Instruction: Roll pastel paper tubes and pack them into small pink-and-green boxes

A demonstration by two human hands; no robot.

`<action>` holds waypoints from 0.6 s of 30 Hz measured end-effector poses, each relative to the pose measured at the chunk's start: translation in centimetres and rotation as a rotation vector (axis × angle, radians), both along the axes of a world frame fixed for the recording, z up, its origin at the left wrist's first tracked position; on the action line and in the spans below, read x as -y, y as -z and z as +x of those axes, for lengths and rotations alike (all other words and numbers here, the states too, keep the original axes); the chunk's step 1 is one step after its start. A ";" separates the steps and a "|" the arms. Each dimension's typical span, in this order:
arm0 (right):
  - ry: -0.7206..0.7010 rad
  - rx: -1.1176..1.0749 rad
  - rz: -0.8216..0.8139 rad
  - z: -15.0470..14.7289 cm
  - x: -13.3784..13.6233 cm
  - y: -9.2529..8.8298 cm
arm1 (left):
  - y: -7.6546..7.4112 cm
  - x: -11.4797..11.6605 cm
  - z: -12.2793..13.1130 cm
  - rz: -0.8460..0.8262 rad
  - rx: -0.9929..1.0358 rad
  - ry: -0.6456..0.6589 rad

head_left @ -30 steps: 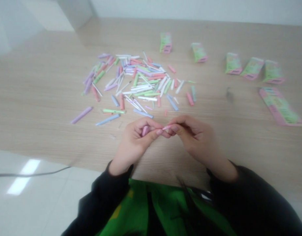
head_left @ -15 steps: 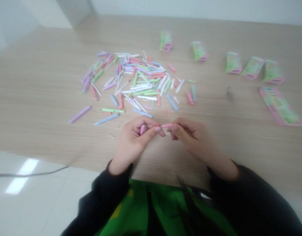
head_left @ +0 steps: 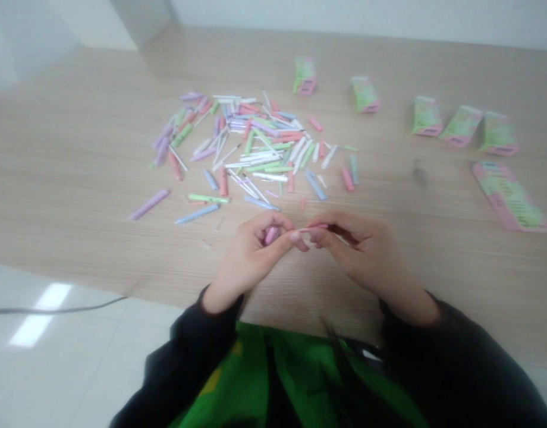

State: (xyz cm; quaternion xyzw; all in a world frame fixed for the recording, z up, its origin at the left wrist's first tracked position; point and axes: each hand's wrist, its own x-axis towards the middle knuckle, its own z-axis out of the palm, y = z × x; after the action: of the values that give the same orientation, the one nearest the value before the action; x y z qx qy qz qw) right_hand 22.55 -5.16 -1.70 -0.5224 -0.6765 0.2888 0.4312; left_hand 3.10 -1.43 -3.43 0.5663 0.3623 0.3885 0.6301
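Observation:
A thin pink pen piece [head_left: 307, 229] stretches between my two hands above the table's near part. My left hand [head_left: 260, 246] pinches its left end between thumb and forefinger. A thicker pink pen part [head_left: 272, 235] sits inside the curled fingers of the same hand. On the other end, my right hand [head_left: 358, 246] is closed, thumb below and forefinger above. Just beyond the hands spreads a loose pile of pen parts [head_left: 264, 157], with barrels, caps and thin white sticks in pastel colours. Blur hides the finer shape of the held piece.
Several small green-and-pink boxes [head_left: 427, 116] stand along the back right. A flat green-and-pink packet [head_left: 512, 196] lies in front of them. Nearer on the left are a purple pen barrel [head_left: 149, 205] and a blue one [head_left: 197, 214]. A cable [head_left: 54, 310] runs past the table's left front edge.
My right fingers have shifted on the thin pink piece, and its pink end now shows between thumb and forefinger. The whole view has moved slightly. My left hand keeps its pinch.

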 end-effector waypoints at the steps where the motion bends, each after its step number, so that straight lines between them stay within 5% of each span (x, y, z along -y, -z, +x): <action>1: 0.029 -0.005 0.023 0.2 0.0 0.0 | 0.0 0.0 0.0 -0.035 0.055 0.007; 3: 0.072 -0.024 0.063 0.5 0.0 -0.1 | 0.0 -0.3 0.1 -0.159 0.261 -0.027; 6: 0.104 0.009 0.134 0.1 0.3 -0.5 | -0.2 -1.0 0.6 -0.462 0.574 -0.258; 10: 0.042 0.152 0.275 -1.3 1.2 -1.2 | -0.5 -1.8 1.0 -0.828 0.732 -0.438; 18: -0.071 0.281 0.439 -3.0 1.9 -0.8 | -1.3 -1.1 1.7 -0.842 0.747 -0.482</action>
State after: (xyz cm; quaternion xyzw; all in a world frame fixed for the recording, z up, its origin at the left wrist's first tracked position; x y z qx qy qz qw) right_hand 19.53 -7.05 -0.93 -0.4272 -0.7942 0.0746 0.4257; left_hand 4.80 -0.36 -2.11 -0.0040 0.3572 0.5160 0.7786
